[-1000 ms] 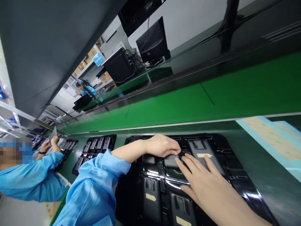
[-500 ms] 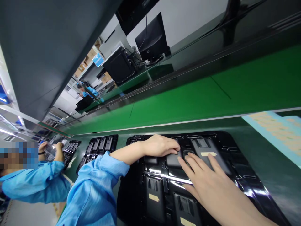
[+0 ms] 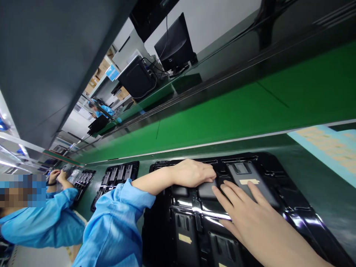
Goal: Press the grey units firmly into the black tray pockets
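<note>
A black moulded tray [image 3: 155,237] lies before me with several dark rectangular device housings in its pockets. My left hand [image 3: 193,173] rests at the upper end of a middle housing [image 3: 207,190], its fingers curled down and pressed together; whatever lies under the fingertips is hidden. Beside it, my right hand [image 3: 247,213] is flat with fingers spread, the fingertips over the lower part of that same housing and near its right neighbour. That right-hand housing [image 3: 260,185] carries a small yellow label, as does the lower-left housing [image 3: 185,243]. Another housing [image 3: 225,248] sits partly beneath my right forearm.
A green conveyor belt [image 3: 222,111] runs behind the bench. Light blue sheets of beige labels [image 3: 330,148] lie at the right. Leftward stands another tray [image 3: 114,178] of housings, and a co-worker in a blue sleeve [image 3: 41,226] handles something there. A monitor [image 3: 175,44] stands beyond.
The view has shifted slightly. Both my hands keep nearly the same place on the tray. The co-worker's hands have drawn closer together.
</note>
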Available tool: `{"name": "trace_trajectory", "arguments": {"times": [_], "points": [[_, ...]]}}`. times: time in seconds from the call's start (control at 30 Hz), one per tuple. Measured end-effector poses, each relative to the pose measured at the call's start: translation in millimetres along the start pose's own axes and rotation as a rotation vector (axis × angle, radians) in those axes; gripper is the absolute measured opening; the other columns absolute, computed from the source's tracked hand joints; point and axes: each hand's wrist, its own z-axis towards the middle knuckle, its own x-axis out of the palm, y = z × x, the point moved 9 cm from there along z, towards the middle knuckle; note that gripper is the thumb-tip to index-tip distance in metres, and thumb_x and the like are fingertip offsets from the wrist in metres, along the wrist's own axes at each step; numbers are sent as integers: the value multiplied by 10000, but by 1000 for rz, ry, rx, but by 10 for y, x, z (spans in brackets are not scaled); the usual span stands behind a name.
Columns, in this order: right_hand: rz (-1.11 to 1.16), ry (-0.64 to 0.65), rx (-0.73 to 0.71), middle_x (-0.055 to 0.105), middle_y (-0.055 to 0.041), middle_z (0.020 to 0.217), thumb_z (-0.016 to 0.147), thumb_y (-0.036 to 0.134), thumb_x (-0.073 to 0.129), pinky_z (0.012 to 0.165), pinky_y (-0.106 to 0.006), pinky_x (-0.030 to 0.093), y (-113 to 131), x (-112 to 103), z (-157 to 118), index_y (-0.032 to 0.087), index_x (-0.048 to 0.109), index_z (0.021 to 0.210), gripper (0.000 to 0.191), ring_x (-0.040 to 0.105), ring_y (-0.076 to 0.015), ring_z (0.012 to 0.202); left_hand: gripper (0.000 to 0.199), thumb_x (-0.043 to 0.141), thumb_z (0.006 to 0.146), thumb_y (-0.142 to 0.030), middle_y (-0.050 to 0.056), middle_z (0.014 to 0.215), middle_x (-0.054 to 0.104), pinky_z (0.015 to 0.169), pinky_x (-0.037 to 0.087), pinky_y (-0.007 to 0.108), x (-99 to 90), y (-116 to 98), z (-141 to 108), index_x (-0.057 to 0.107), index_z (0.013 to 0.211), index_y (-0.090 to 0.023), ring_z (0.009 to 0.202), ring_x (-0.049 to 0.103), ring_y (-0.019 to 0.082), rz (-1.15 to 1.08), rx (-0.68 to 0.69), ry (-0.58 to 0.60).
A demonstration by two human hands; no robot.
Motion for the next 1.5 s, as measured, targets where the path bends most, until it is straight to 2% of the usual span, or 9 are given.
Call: {"name": "trace_trajectory", "arguments": {"times": [0.2,0.53,0.67,0.73,0.8,1.03,1.27,1.4,1.5], "points": [[127,30,135,603,-135,905,786,196,286,876,-495,346,-85,41,12,123,622,945,379,513,-265,897,182,348,871,-220,29,793,563,601,361,200,107,61,-40,520,839,-172,714,519,115,19,-59,33],[172,12,200,619,-121,861,807,198,242,853,-450,374,-125,-12,73,133,642,900,415,526,-241,866,194,341,858,-256,31,725,501,617,385,218,92,208,-428,463,737,-168,657,470,112,-262,-228,-199],[171,-20,178,621,-117,842,799,190,245,834,-438,382,-114,-29,70,121,641,899,414,534,-239,849,205,474,800,-260,1,680,438,627,358,223,-2,462,-696,404,629,-170,617,379,93,-763,-541,-592],[162,-17,166,620,-117,845,794,191,252,832,-441,382,-109,-21,56,128,639,904,406,534,-241,857,242,503,789,-278,-16,659,402,595,342,200,83,563,-875,377,615,-169,597,351,78,-1072,-715,-822],[135,10,143,617,-120,864,792,196,271,835,-446,380,-102,6,42,136,634,920,390,532,-246,871,246,461,811,-313,-38,625,356,496,291,178,193,551,-958,354,640,-173,522,299,59,-1264,-818,-913],[5,-20,-64,608,-138,862,769,191,344,756,-453,406,-22,34,43,103,622,954,345,544,-263,828,218,356,797,-210,-16,658,414,403,156,160,248,291,-1018,230,621,-183,412,137,6,-1457,-934,-808],[13,-5,-96,611,-147,900,807,301,310,702,-448,447,-51,89,-4,100,616,974,402,557,-267,822,209,278,826,-172,-70,552,268,423,229,155,173,282,-1111,225,625,-193,409,198,39,-1150,-1034,-671],[30,14,-103,613,-151,911,827,345,280,689,-440,461,-72,111,0,100,616,978,442,568,-269,827,118,435,788,-183,-29,617,461,694,413,226,104,357,-1050,433,671,-177,635,481,97,-817,-1055,-537],[46,38,-103,613,-151,910,826,349,275,665,-437,471,-86,129,21,92,611,992,454,574,-267,819,82,574,720,-216,2,762,588,897,379,347,72,389,-931,547,796,-200,877,550,182,-620,-1054,-397]]}}
